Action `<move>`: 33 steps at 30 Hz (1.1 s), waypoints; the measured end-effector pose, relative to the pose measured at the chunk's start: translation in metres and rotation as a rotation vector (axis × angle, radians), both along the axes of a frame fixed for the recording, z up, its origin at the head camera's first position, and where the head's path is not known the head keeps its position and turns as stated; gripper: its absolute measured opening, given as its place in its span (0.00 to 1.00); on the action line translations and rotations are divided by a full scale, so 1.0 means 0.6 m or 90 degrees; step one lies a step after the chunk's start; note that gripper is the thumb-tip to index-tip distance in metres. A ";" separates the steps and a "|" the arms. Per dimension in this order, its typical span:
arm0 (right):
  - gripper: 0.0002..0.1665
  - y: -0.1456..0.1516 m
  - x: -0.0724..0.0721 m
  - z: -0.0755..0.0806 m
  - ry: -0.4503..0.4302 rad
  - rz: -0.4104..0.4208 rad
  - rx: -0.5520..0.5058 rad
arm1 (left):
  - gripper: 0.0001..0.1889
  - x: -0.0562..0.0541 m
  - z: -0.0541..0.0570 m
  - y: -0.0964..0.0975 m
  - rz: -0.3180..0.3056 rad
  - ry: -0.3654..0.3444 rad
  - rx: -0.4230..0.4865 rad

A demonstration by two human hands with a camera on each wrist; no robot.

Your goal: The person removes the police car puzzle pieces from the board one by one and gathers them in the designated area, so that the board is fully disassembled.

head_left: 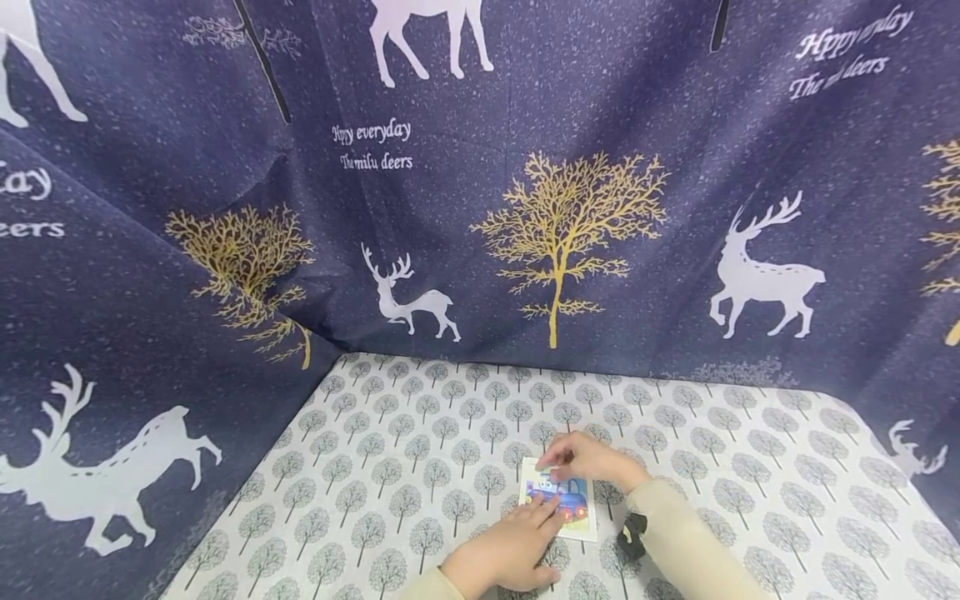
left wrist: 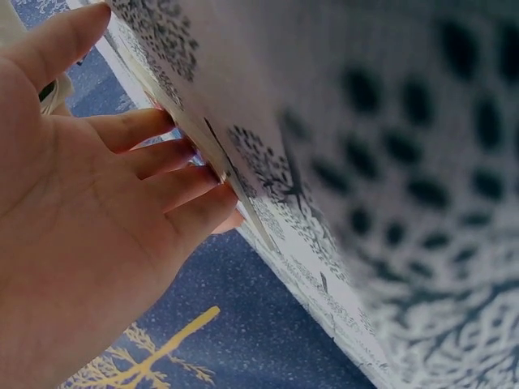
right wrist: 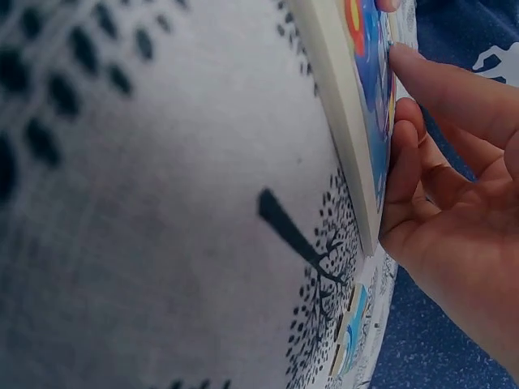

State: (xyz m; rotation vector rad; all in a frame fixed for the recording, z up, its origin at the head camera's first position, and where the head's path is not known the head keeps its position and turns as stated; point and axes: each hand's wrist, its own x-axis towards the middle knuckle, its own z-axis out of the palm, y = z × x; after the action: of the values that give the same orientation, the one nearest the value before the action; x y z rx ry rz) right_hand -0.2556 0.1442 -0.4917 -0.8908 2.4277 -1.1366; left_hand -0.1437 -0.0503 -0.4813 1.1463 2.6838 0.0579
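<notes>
A framed picture board lies flat on the tree-print cloth, showing a blue cartoon vehicle. My left hand lays nearly straight fingertips on the lower left of the picture; in the left wrist view its fingers reach the board's edge. Over the board's upper part is my right hand, fingers bent and tips on the picture. From the right wrist view, the thumb and a finger of the right hand touch the picture's face; whether they pinch a piece is unclear. The board's pale rim shows thick.
Beyond the board, a small blue-printed piece lies on the cloth in the right wrist view. White tree-print cloth covers the table. Dark blue deer-print curtains hang at the back and left. A black device sits at my right wrist.
</notes>
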 end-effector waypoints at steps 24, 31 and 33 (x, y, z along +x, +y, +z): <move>0.12 0.006 0.003 0.003 -0.030 -0.003 -0.024 | 0.39 0.004 0.008 0.001 0.003 -0.005 -0.001; 0.14 0.010 -0.003 -0.002 -0.013 -0.003 -0.039 | 0.39 0.002 0.005 0.001 0.001 -0.013 0.001; 0.14 0.011 -0.005 -0.004 -0.008 -0.005 -0.038 | 0.39 0.001 0.004 0.001 0.004 -0.012 0.001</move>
State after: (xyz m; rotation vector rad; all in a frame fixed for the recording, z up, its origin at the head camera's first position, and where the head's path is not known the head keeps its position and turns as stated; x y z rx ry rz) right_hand -0.2585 0.1509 -0.4940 -0.8896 2.4007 -1.2204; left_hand -0.1429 -0.0500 -0.4790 1.1321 2.6719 0.0716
